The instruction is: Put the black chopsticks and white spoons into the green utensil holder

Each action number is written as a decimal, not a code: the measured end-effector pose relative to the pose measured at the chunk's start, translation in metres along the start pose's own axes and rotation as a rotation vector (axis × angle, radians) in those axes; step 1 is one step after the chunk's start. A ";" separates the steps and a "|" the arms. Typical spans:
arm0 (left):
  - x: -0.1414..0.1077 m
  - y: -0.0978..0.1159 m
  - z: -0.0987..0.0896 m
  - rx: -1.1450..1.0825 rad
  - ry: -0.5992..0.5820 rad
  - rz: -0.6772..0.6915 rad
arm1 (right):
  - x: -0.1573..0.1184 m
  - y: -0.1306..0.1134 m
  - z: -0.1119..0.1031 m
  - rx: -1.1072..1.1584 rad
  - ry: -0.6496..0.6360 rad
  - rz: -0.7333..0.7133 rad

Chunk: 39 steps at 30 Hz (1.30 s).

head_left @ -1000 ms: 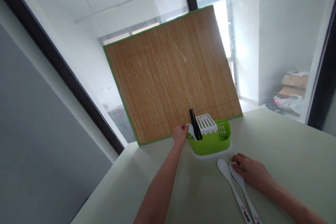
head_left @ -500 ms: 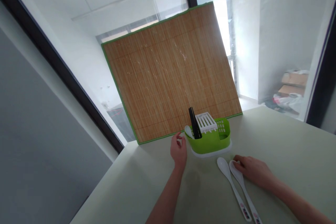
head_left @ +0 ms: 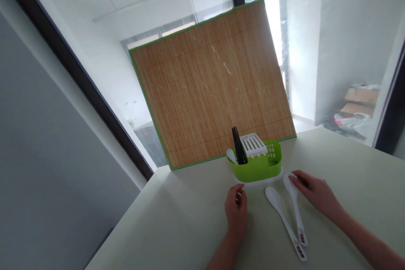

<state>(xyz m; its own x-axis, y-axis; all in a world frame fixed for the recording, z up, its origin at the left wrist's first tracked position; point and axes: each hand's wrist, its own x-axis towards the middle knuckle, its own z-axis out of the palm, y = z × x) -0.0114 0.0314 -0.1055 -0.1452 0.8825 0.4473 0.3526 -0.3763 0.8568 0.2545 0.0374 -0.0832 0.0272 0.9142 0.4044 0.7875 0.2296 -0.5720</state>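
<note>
Spoons: two white spoons lie on the pale table (head_left: 177, 219), handles pointing toward the near edge, bowls toward the far side. The right spoon (head_left: 295, 206) has its bowl just beside the caddy's tray; the left spoon (head_left: 283, 219) lies close to it on the left, its bowl a little nearer.

Right hand: right hand (head_left: 316, 194) lies low over the table, fingers stretched out and only slightly curled, fingertips (head_left: 294, 178) pressing on the bowl of the right spoon. It touches rather than grips; nothing is closed inside the palm.

Left hand: left hand (head_left: 236, 213) hovers just above the table, near the left front of the caddy, fingers loosely curled inward with thumb close to them. It holds nothing that can be seen, and touches neither spoon.

Caddy: green caddy (head_left: 256, 168) stands on a white tray at the far side, between the hands and the mat. A third white spoon (head_left: 231, 155) and a black utensil (head_left: 239, 152) stand upright in its left compartment; a white slotted insert (head_left: 253, 145) sits in the middle, so handles stay upright and apart.

Mat: bamboo mat (head_left: 215, 80) with a green edge leans upright against the glass behind the caddy, its lower edge on the table.
</note>
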 end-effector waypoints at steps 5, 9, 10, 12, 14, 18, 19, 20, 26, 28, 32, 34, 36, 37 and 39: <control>-0.011 0.002 0.004 0.039 -0.099 0.099 | -0.012 -0.014 -0.012 0.062 0.383 -0.226; -0.015 0.002 0.007 0.086 -0.167 0.148 | -0.020 -0.028 -0.007 0.070 0.393 -0.409; -0.016 0.002 0.007 0.093 -0.177 0.155 | -0.021 -0.031 -0.006 0.072 0.387 -0.434; -0.017 0.002 0.008 0.096 -0.188 0.158 | -0.022 -0.035 -0.005 0.076 0.377 -0.474; -0.017 0.004 0.009 0.092 -0.195 0.158 | -0.023 -0.037 -0.005 0.078 0.376 -0.501; -0.019 0.016 0.014 0.054 -0.210 0.153 | -0.025 -0.037 -0.004 0.072 0.379 -0.521; -0.020 0.020 0.016 0.038 -0.224 0.157 | -0.025 -0.037 -0.003 0.074 0.376 -0.524; -0.021 0.026 0.019 0.022 -0.241 0.163 | -0.026 -0.037 -0.002 0.077 0.373 -0.532; -0.025 0.053 0.040 -0.017 -0.295 0.237 | -0.030 -0.040 0.004 0.090 0.373 -0.593; -0.022 0.058 0.047 0.010 -0.246 0.224 | -0.030 -0.040 0.005 0.086 0.368 -0.591; -0.014 0.064 0.053 0.116 -0.164 0.233 | -0.030 -0.042 0.006 0.103 0.342 -0.573; -0.009 0.068 0.051 0.160 -0.154 0.279 | -0.030 -0.044 0.005 0.146 0.312 -0.545; 0.000 0.073 0.045 0.186 -0.120 0.304 | -0.029 -0.045 0.003 0.209 0.283 -0.497; 0.006 0.076 0.040 0.187 -0.084 0.298 | -0.029 -0.045 0.002 0.243 0.274 -0.465; 0.023 0.085 0.027 0.149 0.026 0.255 | -0.028 -0.046 0.002 0.292 0.277 -0.396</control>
<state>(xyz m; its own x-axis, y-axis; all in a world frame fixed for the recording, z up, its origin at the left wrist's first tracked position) 0.0406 0.0271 -0.0299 -0.0572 0.7569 0.6510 0.5120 -0.5375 0.6700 0.2168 0.0018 -0.0696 -0.0441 0.6261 0.7785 0.5685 0.6565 -0.4958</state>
